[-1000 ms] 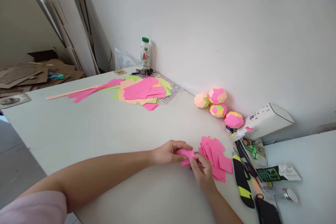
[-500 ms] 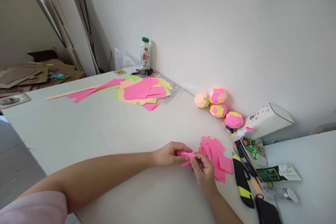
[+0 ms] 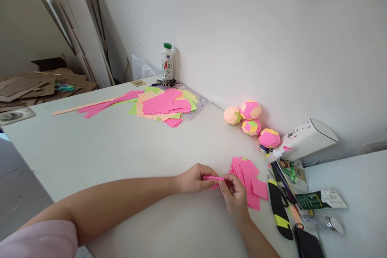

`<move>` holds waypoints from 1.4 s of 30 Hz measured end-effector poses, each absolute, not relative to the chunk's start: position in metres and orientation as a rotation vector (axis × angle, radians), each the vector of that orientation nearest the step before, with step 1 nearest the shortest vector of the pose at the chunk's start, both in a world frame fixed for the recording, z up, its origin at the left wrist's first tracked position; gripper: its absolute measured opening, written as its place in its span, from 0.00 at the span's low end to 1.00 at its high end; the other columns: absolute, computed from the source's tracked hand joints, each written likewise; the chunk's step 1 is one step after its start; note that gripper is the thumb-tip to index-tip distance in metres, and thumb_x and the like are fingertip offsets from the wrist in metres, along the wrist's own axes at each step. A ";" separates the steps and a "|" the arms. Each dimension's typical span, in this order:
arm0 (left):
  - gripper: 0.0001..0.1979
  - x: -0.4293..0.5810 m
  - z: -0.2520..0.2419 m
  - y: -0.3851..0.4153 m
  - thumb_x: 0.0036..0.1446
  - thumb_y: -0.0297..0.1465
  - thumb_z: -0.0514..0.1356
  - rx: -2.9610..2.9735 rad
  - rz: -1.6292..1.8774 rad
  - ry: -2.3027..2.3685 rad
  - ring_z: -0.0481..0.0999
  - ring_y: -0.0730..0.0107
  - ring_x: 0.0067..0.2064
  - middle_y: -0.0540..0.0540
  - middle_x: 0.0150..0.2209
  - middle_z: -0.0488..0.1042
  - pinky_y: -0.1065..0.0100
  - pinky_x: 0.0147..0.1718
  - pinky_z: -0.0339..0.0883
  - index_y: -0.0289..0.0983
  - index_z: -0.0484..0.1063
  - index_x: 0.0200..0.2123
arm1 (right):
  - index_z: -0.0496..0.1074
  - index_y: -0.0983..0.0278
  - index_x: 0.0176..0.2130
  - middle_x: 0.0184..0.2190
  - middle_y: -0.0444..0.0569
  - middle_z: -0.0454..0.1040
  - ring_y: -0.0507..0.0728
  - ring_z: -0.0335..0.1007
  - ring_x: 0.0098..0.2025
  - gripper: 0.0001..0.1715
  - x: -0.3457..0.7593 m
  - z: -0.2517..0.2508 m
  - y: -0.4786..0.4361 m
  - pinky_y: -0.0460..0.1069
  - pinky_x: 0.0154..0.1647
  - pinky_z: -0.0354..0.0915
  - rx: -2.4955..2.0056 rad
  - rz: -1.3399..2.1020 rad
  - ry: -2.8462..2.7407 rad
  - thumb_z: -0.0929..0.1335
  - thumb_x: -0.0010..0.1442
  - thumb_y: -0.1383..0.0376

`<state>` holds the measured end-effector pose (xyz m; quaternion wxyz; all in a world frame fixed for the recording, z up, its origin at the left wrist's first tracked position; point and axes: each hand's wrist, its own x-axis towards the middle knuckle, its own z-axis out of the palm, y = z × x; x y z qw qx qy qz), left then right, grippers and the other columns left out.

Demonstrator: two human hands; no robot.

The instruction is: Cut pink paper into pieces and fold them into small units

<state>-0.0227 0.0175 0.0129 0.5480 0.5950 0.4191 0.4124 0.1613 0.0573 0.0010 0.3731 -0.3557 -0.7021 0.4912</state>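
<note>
Pink paper piece (image 3: 212,177) clamped by left hand (image 3: 193,178) at one end, right hand (image 3: 236,197) at other; both grips narrow.

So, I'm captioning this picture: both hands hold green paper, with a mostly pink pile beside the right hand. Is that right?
Not quite: the head view shows the paper held by the left hand and right hand is pink, not green. The mostly pink pile is beside the right hand, as you say.
</note>
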 end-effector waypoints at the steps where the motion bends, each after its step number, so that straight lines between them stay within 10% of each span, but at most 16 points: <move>1: 0.17 -0.022 0.013 0.018 0.59 0.41 0.56 1.409 0.980 0.996 0.57 0.77 0.26 0.52 0.23 0.62 0.73 0.24 0.54 0.33 0.75 0.34 | 0.71 0.63 0.33 0.25 0.44 0.68 0.51 0.63 0.25 0.09 0.161 0.002 0.057 0.45 0.26 0.62 -0.904 1.258 -1.814 0.68 0.59 0.59; 42: 0.14 -0.023 0.010 0.017 0.59 0.37 0.55 1.432 0.968 1.018 0.61 0.77 0.25 0.50 0.24 0.67 0.74 0.24 0.57 0.33 0.75 0.35 | 0.72 0.63 0.35 0.23 0.45 0.69 0.52 0.62 0.23 0.13 0.164 0.006 0.055 0.46 0.22 0.61 -0.948 1.258 -1.841 0.66 0.60 0.56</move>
